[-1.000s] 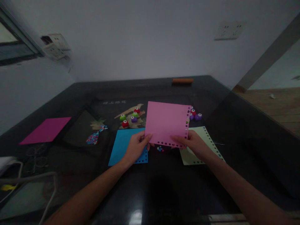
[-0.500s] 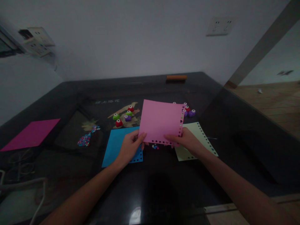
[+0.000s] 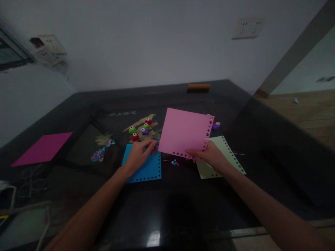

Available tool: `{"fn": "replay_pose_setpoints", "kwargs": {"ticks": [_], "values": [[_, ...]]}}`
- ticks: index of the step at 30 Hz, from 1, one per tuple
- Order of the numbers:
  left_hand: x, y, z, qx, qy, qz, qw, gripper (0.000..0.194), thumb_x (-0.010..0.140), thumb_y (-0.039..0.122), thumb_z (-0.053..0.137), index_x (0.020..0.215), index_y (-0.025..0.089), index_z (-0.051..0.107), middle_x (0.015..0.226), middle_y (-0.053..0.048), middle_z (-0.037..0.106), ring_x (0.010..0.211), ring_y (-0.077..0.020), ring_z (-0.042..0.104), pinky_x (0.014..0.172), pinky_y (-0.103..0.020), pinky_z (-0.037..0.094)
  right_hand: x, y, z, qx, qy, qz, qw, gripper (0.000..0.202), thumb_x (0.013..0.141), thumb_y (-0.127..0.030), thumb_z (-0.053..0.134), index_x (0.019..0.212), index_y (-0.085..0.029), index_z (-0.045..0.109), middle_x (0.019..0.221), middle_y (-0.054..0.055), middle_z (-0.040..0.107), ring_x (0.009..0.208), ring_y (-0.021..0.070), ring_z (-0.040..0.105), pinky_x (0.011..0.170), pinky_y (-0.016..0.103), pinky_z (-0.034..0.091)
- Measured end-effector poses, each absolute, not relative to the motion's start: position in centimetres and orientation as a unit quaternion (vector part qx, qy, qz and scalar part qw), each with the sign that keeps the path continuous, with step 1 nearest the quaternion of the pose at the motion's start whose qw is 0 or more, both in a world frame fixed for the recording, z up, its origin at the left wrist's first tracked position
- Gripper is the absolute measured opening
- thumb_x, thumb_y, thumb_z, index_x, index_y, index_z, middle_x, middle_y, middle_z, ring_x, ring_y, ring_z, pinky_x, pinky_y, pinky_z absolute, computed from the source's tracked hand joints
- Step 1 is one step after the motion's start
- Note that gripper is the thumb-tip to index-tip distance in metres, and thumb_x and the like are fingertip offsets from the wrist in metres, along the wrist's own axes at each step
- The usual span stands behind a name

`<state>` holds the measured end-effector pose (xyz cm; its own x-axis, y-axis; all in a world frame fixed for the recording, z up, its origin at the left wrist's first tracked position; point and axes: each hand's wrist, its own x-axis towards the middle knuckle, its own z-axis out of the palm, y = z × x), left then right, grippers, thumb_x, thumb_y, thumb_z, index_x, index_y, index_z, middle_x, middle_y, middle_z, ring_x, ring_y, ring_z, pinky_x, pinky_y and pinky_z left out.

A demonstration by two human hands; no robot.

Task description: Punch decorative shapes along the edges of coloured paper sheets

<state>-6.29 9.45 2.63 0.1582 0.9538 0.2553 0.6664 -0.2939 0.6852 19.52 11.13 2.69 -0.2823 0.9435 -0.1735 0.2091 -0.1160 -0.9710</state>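
Fingers of the right hand [image 3: 213,157] grip the pink sheet [image 3: 184,129] at its lower right, the thumb lying flat across the front face; the fingers of the left hand [image 3: 138,153] are loosely curled beside the sheet's lower-left corner, and whether they touch its edge cannot be told. The pink sheet is held up at the centre of the frame, slightly tilted, with small shaped holes, some of them stars, along its right and lower edges. Beneath the left hand lies a blue sheet [image 3: 150,170]; beneath the right, a pale green sheet [image 3: 223,145]; both bear rows of holes; between them sits a small cluster of coloured pieces [image 3: 175,162]. Left of centre, red, green and purple figures with white eyes [image 3: 144,131] stand grouped; farther left is a heap of tiny multicoloured bits [image 3: 98,154], and at the far left a magenta sheet [image 3: 43,149]; a brown cylinder [image 3: 199,86] lies at the upper right of the dark tabletop [image 3: 167,202].
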Motion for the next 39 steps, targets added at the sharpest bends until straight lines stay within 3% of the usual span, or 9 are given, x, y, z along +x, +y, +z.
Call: {"fn": "replay_pose_setpoints", "kwargs": {"ticks": [3, 7, 10, 17, 25, 39], "values": [[-8.9, 10.9, 2.3, 0.707, 0.601, 0.349, 0.128, 0.025, 0.088, 0.033, 0.045, 0.084, 0.018, 0.064, 0.067, 0.000, 0.066, 0.061, -0.0147, 0.060, 0.065, -0.026, 0.046, 19.5, 11.2, 2.7, -0.495, -0.586, 0.546, 0.337, 0.027, 0.064, -0.032, 0.074, 0.084, -0.016, 0.066, 0.075, 0.007, 0.071, 0.062, 0.0201, 0.065, 0.059, 0.035, 0.053], [-12.5, 12.6, 1.0, 0.679, 0.657, 0.329, 0.006, 0.023, 0.086, 0.028, 0.045, 0.098, 0.017, 0.062, 0.096, -0.008, 0.067, 0.086, -0.0207, 0.062, 0.079, -0.033, 0.047, 19.5, 11.0, 2.9, -0.496, -0.583, 0.551, 0.332, 0.028, 0.064, -0.033, 0.073, 0.085, -0.015, 0.067, 0.075, 0.008, 0.071, 0.063, 0.0215, 0.066, 0.059, 0.037, 0.053], [-14.2, 13.3, -0.1, 0.692, 0.668, 0.273, -0.016, 0.028, 0.084, 0.029, 0.047, 0.106, 0.015, 0.059, 0.104, -0.011, 0.064, 0.096, -0.0237, 0.059, 0.087, -0.036, 0.045, 19.5, 11.0, 2.9, -0.504, -0.571, 0.552, 0.339, 0.031, 0.062, -0.032, 0.074, 0.088, -0.015, 0.067, 0.078, 0.009, 0.072, 0.069, 0.0238, 0.067, 0.063, 0.040, 0.054], [-14.7, 13.3, -0.7, 0.705, 0.674, 0.220, 0.001, 0.035, 0.081, 0.041, 0.053, 0.104, 0.016, 0.062, 0.101, -0.012, 0.064, 0.092, -0.0279, 0.060, 0.083, -0.039, 0.046, 19.8, 11.5, 2.2, -0.514, -0.568, 0.529, 0.367, 0.032, 0.062, -0.030, 0.074, 0.090, -0.015, 0.067, 0.088, 0.011, 0.073, 0.077, 0.0262, 0.068, 0.070, 0.043, 0.055], [-14.8, 13.4, -1.0, 0.697, 0.690, 0.192, -0.006, 0.034, 0.080, 0.039, 0.055, 0.102, 0.014, 0.063, 0.100, -0.012, 0.063, 0.093, -0.0280, 0.058, 0.083, -0.039, 0.045, 19.9, 11.5, 2.1, -0.534, -0.589, 0.492, 0.354, 0.035, 0.064, -0.032, 0.073, 0.093, -0.013, 0.068, 0.084, 0.012, 0.073, 0.078, 0.0286, 0.067, 0.064, 0.041, 0.054], [-13.4, 12.8, -0.1, 0.686, 0.669, 0.287, 0.007, 0.026, 0.077, 0.032, 0.059, 0.096, 0.015, 0.062, 0.097, -0.010, 0.066, 0.087, -0.0249, 0.062, 0.079, -0.038, 0.047, 19.7, 11.4, 2.1, -0.521, -0.568, 0.506, 0.387, 0.039, 0.064, -0.030, 0.072, 0.098, -0.012, 0.067, 0.098, 0.013, 0.071, 0.087, 0.0288, 0.067, 0.074, 0.042, 0.055]]}}
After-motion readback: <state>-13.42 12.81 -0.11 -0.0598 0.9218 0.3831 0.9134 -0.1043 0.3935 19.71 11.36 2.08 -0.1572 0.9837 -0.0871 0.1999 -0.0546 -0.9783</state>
